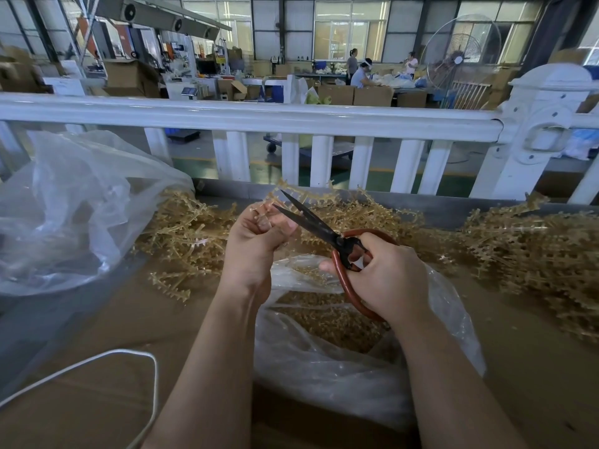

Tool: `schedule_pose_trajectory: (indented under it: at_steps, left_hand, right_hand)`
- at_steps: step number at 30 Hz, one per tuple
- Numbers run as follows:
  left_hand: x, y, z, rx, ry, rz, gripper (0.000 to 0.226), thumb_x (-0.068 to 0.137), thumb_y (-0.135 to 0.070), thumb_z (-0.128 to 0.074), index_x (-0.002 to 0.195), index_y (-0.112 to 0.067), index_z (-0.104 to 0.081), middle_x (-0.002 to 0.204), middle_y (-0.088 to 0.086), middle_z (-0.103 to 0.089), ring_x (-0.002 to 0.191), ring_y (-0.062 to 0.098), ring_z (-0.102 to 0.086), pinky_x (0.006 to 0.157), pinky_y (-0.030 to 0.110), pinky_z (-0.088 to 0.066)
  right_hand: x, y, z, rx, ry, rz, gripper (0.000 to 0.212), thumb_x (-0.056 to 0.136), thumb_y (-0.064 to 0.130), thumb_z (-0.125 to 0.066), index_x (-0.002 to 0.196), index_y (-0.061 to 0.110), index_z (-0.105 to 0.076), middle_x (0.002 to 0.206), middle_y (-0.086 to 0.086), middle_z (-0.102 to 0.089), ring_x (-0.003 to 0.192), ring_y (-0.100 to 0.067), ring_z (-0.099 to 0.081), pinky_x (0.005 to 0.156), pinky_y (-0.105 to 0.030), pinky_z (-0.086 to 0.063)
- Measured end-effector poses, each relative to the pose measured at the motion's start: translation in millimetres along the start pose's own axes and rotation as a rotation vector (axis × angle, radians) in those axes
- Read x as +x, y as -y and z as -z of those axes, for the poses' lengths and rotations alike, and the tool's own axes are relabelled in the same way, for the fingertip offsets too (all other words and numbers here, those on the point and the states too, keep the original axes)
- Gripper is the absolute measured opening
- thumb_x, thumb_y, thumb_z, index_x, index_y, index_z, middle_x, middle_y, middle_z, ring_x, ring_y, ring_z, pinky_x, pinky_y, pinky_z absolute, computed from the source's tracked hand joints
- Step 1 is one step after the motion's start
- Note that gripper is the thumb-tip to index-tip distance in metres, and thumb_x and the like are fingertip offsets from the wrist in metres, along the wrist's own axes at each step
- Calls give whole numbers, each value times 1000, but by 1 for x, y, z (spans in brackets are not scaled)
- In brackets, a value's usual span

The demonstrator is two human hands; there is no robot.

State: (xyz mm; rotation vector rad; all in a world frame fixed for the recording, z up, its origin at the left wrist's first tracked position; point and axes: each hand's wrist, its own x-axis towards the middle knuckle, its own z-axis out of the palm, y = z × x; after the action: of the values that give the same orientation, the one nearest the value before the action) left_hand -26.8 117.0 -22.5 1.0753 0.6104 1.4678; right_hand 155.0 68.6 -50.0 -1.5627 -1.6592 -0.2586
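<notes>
Head view: a short tan plastic sprig (264, 210) is the work piece. It is held above the desk (534, 367), just ahead of the open-mouthed bag (340, 377), with its tip at the scissor blades.

- **Left hand:** The left hand (256, 241) has its fingers (275, 222) curled and clamped on the sprig, pinching it against the thumb. The grip sits close to the cut point, which I judge steadies so small a piece for trimming.
- **Right hand:** The right hand (389, 277) grips the scissors (319, 226), fingers wrapped through and around the red handle loops. The dark blades stand apart and point up and left toward the sprig. No cut is closed yet.
- **Catch bag:** The clear bag lies directly beneath both hands and holds a bed of cut pieces (327, 319). The placement appears deliberate, so that trimmings drop straight in.
- **Stock:** Uncut sprigs lie in a pile (188, 228) on the desk behind the left hand. A second heap (534, 254) lies to the right. Both are within easy reach.
- **Surroundings:** A large crumpled clear sack (64, 205) rests at the far left. A white cord (156, 384) loops over the near-left desk. A white railing (259, 116) borders the far edge.

Risk noted: the left fingertips sit very near the blades.
</notes>
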Motion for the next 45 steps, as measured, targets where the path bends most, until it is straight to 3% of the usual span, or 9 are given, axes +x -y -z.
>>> schedule_pose_trajectory:
  at_steps: [5,9,13,19,24,27,35,41,45]
  left_hand:
    - [-1,-2,-2,-23,-23,-5,23,80,13,-65,91,-4,-56,78,9,-63,63,10,-65,59,16,-50]
    - [-3,-4,-3,-25,-8,-11,23,80,11,-65,80,-11,-60,65,-2,-66,61,9,-64,60,17,-51]
    - [-3,-5,-3,-11,6,-17,26,83,13,-64,81,-13,-61,63,-4,-66,62,8,-64,60,16,-51]
    - [-3,-6,-2,11,6,14,17,84,10,-64,86,-8,-63,68,0,-70,62,8,-64,59,15,-50]
    - [-4,-6,0,77,-47,72,19,81,6,-69,72,-11,-67,68,4,-68,62,9,-63,60,16,-50]
    - [-3,-5,-1,96,-47,89,23,80,5,-71,67,-13,-68,68,5,-67,61,10,-61,60,16,-50]
    - [-5,-6,-1,62,12,105,32,88,1,-64,65,-21,-67,67,3,-66,62,11,-62,56,17,-49]
    - [-6,-4,-1,70,34,111,27,88,3,-60,73,-17,-67,67,-3,-68,60,6,-63,55,16,-46]
    - [-8,-2,-4,88,86,107,36,88,4,-60,67,-22,-74,72,-3,-71,65,6,-65,59,15,-49]
  right_hand:
    - [0,0,-3,-9,-42,1,66,72,88,-43,79,27,-68,73,18,-69,61,2,-51,55,-13,-38]
    - [-1,2,-3,-52,-76,-7,59,75,85,-47,75,28,-65,70,18,-68,56,2,-46,52,-9,-30]
    - [-1,1,-4,-53,-94,0,60,75,85,-45,74,28,-64,66,17,-66,53,0,-45,56,-15,-36]
    - [-1,3,-1,-33,-68,-9,62,75,84,-45,72,25,-64,63,23,-50,50,0,-45,48,-5,-28]
    - [-2,1,-2,-14,-43,30,57,76,80,-57,79,25,-70,63,20,-59,54,-2,-56,49,-14,-43]
    - [-1,3,1,-20,-26,25,58,75,83,-52,82,27,-67,74,17,-70,65,-4,-67,55,-16,-46]
    - [-1,2,0,-38,34,-12,74,69,91,-37,89,27,-68,84,15,-73,72,-5,-67,53,-12,-36]
    - [-1,1,-1,-4,99,-25,58,68,91,-40,83,37,-53,75,25,-55,68,0,-54,53,-9,-33]
    - [-2,0,-2,8,97,-18,61,69,91,-41,84,34,-57,77,23,-61,71,-2,-60,54,-9,-35]
